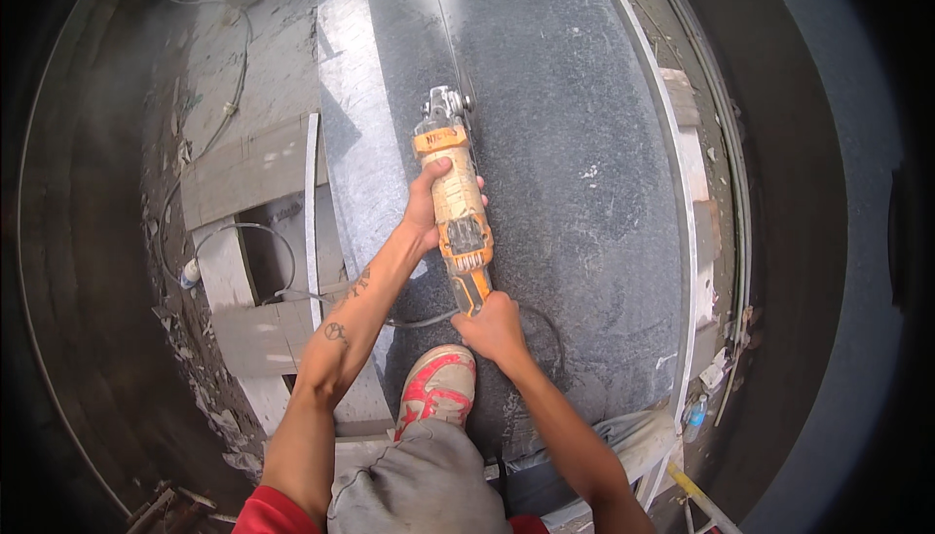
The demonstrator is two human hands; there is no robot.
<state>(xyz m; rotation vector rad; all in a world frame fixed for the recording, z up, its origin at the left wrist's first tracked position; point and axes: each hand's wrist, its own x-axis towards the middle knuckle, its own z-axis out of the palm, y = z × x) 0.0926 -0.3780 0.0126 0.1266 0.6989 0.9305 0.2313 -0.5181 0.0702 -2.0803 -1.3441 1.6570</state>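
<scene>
Angle grinder [456,212] on dark stone slab [575,173]: looks heavy, rigid, kick-prone; left hand [433,198] wraps body, right hand [495,327] clamps rear handle, 2-handed.

Plastic bottle [693,418], red shoe [437,390], pale blocks [251,171]

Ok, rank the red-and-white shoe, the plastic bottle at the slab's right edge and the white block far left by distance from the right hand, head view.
From the right hand:
1. Red-and-white shoe, just lower left, on the dark stone slab.
2. Plastic bottle, lower right, past the slab's edge.
3. White block, far left, off the slab.
</scene>
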